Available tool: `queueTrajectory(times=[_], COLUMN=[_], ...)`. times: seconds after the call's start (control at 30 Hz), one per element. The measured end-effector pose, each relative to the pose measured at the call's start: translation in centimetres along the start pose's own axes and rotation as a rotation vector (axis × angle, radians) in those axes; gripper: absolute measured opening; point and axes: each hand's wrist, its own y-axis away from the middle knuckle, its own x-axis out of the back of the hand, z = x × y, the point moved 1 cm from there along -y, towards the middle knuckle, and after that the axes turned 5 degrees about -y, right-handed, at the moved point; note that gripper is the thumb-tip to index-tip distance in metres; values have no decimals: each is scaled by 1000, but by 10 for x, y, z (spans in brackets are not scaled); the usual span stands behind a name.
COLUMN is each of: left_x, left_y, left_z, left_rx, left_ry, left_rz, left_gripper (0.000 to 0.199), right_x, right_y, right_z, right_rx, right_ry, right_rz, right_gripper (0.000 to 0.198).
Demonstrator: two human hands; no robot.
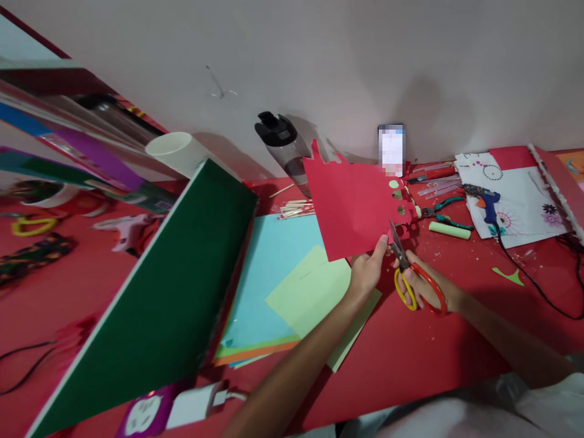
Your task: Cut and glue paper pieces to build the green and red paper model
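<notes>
A sheet of red paper [349,210] is held up by its lower edge in my left hand [367,271], thumb on top. Holes and ragged cuts run along its right side and top corner. My right hand [424,283] grips scissors [400,252] with one red and one yellow handle loop. The blades are parted at the paper's lower right edge, close to my left thumb. Under the red paper lie a pale green sheet [296,292] and light blue sheets [258,283] on the red table [410,365].
A green board [182,292] leans at the left. Behind are a water bottle [283,146] and a phone [391,149] against the wall. To the right lie pliers [442,213], a pale green roll [449,230] and a blue glue gun [488,204] with its cord.
</notes>
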Motion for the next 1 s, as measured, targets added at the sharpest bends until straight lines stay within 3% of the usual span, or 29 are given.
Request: queueTrajectory(times=[0.3, 0.67, 1.0], left_x=[6, 8, 12], left_y=[2, 3, 6], left_z=[2, -1, 5], left_rx=[6, 8, 186], left_ry=[-139, -187, -322], left_rz=[-26, -48, -86], left_gripper=[62, 66, 76], right_x=[-5, -5, -8], right_y=[0, 1, -1], right_z=[5, 4, 4], right_rx=[12, -7, 3], right_ry=[-33, 90, 96], right_rz=[42, 126, 152], right_gripper=[40, 33, 33])
